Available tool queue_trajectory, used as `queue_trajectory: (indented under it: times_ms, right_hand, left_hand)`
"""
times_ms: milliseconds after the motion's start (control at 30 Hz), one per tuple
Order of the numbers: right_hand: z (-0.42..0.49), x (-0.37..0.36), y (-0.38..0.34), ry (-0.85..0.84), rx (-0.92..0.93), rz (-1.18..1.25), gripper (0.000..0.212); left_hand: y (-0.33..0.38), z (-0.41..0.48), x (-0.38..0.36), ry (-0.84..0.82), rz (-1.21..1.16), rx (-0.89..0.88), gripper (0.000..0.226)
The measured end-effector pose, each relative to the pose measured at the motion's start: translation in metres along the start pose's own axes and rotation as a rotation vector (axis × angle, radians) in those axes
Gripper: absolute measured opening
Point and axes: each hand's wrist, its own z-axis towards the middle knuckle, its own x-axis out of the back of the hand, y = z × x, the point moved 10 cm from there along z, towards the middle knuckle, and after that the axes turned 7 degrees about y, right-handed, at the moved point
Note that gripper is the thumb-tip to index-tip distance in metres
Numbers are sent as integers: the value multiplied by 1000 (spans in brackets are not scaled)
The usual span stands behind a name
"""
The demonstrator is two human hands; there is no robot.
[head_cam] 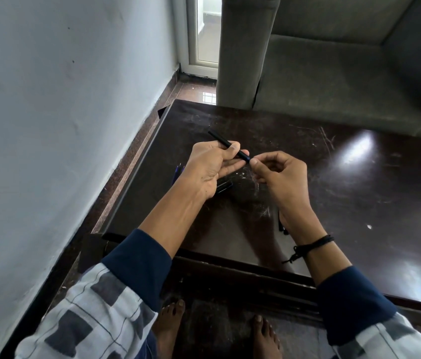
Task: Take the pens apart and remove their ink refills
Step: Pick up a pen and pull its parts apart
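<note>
A black pen barrel (219, 138) slants above the dark table (333, 193), its far end pointing up-left. My left hand (210, 167) grips it between thumb and fingers. My right hand (279, 174) is just right of the barrel's near end, thumb and forefinger pinched together at that tip; what they pinch is too small to make out. Thin blue refills (178, 170) lie on the table left of my left hand. A black pen part (224, 186) lies under my left palm. More dark pen pieces (282, 226) show beside my right wrist, mostly hidden.
A grey sofa (333, 73) stands behind the table. A pale wall (62, 112) runs along the left, with a narrow floor strip between it and the table's left edge. My bare feet (170, 322) are under the table's near edge.
</note>
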Motion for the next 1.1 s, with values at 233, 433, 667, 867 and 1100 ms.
queue_trajectory:
  times_ms: [233, 433, 667, 867, 1100]
  right_hand:
    - [2, -1, 6, -1, -55, 13, 11]
    - [1, 0, 0, -7, -8, 13, 5]
    - [2, 1, 5, 30, -62, 4, 12]
    - [0, 2, -3, 37, 14, -17, 8]
    - [0, 1, 3, 35, -58, 13, 20]
  left_hand:
    - [1, 0, 1, 8, -3, -2, 10]
    - [1, -1, 0, 5, 0, 3, 11]
    - [4, -3, 0, 15, -17, 0, 12]
    - [4, -4, 0, 11, -8, 6, 14]
    - [4, -4, 0, 12, -24, 5, 16]
